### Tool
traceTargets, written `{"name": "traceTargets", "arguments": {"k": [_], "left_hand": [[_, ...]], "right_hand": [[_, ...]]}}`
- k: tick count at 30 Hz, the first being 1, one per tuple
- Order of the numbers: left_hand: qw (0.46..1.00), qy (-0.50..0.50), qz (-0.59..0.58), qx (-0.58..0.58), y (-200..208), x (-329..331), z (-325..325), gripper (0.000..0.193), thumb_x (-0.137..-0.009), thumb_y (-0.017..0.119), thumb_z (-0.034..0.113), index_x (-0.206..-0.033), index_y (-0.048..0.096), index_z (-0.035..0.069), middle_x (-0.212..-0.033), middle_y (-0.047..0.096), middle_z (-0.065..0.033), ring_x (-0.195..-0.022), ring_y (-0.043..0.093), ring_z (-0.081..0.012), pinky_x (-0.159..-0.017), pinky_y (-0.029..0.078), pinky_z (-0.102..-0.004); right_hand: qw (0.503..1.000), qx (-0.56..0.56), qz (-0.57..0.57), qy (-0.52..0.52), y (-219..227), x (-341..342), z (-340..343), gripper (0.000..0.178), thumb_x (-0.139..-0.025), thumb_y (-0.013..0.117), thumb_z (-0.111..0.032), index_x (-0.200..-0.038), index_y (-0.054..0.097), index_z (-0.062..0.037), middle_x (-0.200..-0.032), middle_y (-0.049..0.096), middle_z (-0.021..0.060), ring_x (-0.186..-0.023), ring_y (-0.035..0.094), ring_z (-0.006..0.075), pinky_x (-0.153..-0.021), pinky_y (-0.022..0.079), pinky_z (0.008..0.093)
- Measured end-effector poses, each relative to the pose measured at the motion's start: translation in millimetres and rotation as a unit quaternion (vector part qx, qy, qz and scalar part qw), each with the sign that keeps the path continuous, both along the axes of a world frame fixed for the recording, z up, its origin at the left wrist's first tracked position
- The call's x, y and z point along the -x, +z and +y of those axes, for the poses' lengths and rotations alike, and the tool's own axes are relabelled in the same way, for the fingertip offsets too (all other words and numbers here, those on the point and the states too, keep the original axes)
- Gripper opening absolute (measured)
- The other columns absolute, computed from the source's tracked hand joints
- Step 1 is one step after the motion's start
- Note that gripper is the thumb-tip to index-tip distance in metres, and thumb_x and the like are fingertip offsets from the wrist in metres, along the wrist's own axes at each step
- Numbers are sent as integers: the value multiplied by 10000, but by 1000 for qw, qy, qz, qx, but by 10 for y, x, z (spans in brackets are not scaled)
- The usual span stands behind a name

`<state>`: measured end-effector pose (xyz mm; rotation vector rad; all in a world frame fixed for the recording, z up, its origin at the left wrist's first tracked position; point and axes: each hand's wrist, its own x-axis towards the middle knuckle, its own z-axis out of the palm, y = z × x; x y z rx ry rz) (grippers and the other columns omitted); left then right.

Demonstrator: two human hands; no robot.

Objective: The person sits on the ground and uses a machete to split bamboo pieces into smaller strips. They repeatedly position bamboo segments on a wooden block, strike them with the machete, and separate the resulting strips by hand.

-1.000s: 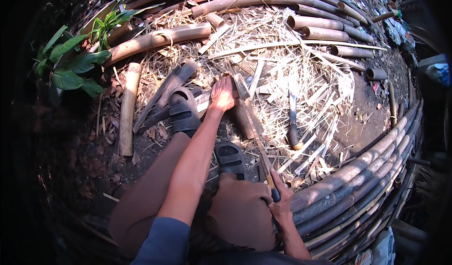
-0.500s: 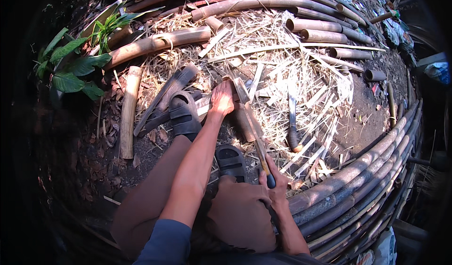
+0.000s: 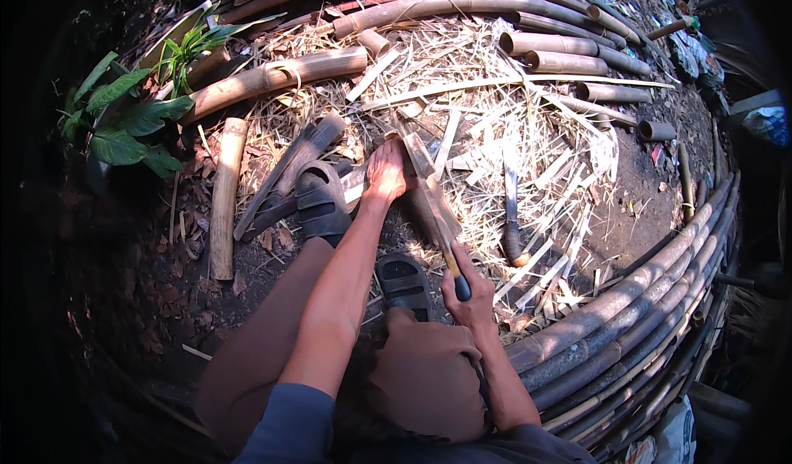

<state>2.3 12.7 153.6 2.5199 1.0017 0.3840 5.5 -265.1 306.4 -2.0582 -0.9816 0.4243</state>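
My right hand (image 3: 470,295) is closed round the handle of a long-bladed hand tool (image 3: 444,237), yellowish near the grip and dark at its end. Its blade runs up and away to the left, across a bamboo tube (image 3: 425,208) on the ground. Whether the blade is a saw's or a knife's I cannot make out. Just left of the blade, my left hand (image 3: 386,171) grips the bamboo tube near its far end, fingers curled and partly hidden. To the right, a machete (image 3: 512,208) with a dark, curved handle lies on the shavings.
Pale bamboo strips and shavings (image 3: 462,60) cover the ground ahead. Bamboo poles (image 3: 627,315) are stacked along the right, and more cut lengths (image 3: 553,45) lie at the back. Single bamboo pieces (image 3: 227,200) and a leafy plant (image 3: 124,126) are on the left. My sandals (image 3: 404,282) stand close by.
My right hand and the hand tool have moved forward and slightly left. My left hand stays nearly in place on the bamboo tube.
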Motion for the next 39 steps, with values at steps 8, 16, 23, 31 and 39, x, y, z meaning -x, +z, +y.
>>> {"name": "traceTargets", "arguments": {"k": [8,16,23,31,39], "left_hand": [[996,-3,86,38,71,104,83,638,-706,590,84,-1309,402,-3,-1263,492,-194,-1234,450,-329,-1055,347,-407],[996,-10,-43,72,-14,-116,7,653,-692,654,110,-1298,427,20,-1234,499,-186,-1193,483,-333,-1015,382,-400],[999,17,-8,-28,-95,13,-2,662,-637,599,8,-1270,409,-8,-1282,478,-203,-1236,458,-338,-1043,361,-406],[995,-4,27,92,-245,34,251,599,-773,590,137,-1330,403,16,-1316,472,-176,-1245,447,-326,-1060,356,-402],[999,-24,43,-22,81,-85,-144,682,-631,611,18,-1283,413,-4,-1215,515,-183,-1202,487,-321,-1041,369,-389]], "right_hand": [[994,42,99,-11,238,164,-331,532,-834,658,-124,-1352,536,-111,-1073,678,201,-746,709,313,-649,553,367],[998,57,-33,-12,-5,-121,540,509,-833,659,-164,-1329,554,-119,-1053,685,193,-708,699,315,-625,555,364],[1000,-6,9,28,297,191,-853,524,-833,660,-161,-1341,546,-112,-1112,669,197,-774,706,323,-663,560,370],[1000,21,-6,-21,108,-140,886,435,-857,648,-242,-1274,592,-129,-777,660,226,-635,667,348,-568,518,405],[1000,-3,-4,14,218,193,-979,556,-811,686,-141,-1345,537,-91,-1129,672,173,-771,707,332,-678,559,360]]}}
